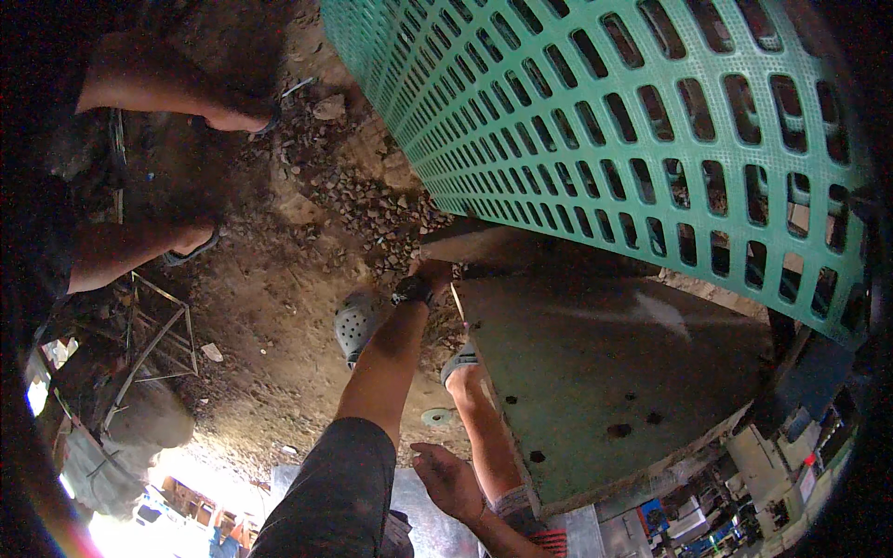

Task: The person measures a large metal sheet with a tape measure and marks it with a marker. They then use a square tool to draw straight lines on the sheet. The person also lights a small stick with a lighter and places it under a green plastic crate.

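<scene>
My left arm, with a dark band at the wrist, reaches forward. My left hand (433,272) is in shadow at the near-left corner of a dark flat board (577,363); its fingers are too dark to make out. This board has several holes and a rough edge. Low in the picture, my right hand (448,481) hangs left of the board with bent fingers somewhat apart and nothing visible in it. Above the board leans a large green perforated plastic panel (558,121). A thin pale strip (458,303) shows beside my left hand.
Grey clogs stand on the dirt, one left of my arm (354,327) and one on a foot (459,361). A round disc (435,418) lies nearby. Broken stones (372,205) cover the ground ahead. Another person's legs (167,88) and bent metal rods (158,339) are at the left.
</scene>
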Tool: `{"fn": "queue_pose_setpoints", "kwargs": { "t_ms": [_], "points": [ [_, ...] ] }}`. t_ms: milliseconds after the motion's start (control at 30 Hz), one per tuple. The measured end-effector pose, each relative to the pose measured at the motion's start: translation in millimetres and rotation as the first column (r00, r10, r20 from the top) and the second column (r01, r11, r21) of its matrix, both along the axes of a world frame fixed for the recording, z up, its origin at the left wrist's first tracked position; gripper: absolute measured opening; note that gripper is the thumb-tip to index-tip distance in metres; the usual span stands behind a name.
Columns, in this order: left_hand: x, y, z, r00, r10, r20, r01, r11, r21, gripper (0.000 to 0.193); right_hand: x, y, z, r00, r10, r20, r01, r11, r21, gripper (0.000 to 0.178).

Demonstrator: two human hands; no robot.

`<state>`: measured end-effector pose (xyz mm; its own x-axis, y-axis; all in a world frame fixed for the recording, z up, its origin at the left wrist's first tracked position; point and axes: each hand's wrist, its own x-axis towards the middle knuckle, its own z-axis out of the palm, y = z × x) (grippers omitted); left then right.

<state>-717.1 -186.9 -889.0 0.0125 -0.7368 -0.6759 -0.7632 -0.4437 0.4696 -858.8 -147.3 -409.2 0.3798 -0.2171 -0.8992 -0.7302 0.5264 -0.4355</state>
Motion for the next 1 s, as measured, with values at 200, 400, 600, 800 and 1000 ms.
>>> {"fn": "queue_pose_setpoints", "kwargs": {
  "t_ms": [200, 400, 600, 800, 1000],
  "points": [
    [0.5, 0.2, -5.1, 0.998, 0.048, -0.041, -0.046, 0.998, 0.032, 0.027, 13.3, -10.6, 6.7, 1.000, 0.017, 0.008, -0.017, 1.000, -0.023, 0.028],
    [8.4, 2.6, -2.7, 0.991, 0.111, -0.070, -0.109, 0.993, 0.034, 0.026, 13.1, -10.2, 6.7, 1.000, 0.020, -0.016, -0.021, 1.000, -0.007, 0.029],
    [9.1, 1.9, -2.8, 0.985, 0.147, -0.093, -0.143, 0.989, 0.046, 0.026, 14.4, -12.0, 7.9, 0.997, -0.064, -0.035, 0.068, 0.993, 0.098, 0.032],
    [7.7, 3.1, -7.2, 0.982, 0.162, -0.095, -0.157, 0.986, 0.061, 0.025, 15.5, -16.0, 6.9, 0.999, 0.039, -0.033, -0.038, 0.998, 0.046, 0.034],
    [3.0, 0.1, -14.2, 0.986, 0.145, -0.083, -0.140, 0.988, 0.060, 0.025, 15.1, -14.8, 5.6, 0.997, 0.053, -0.055, -0.052, 0.998, 0.026, 0.034]
  ]
}}
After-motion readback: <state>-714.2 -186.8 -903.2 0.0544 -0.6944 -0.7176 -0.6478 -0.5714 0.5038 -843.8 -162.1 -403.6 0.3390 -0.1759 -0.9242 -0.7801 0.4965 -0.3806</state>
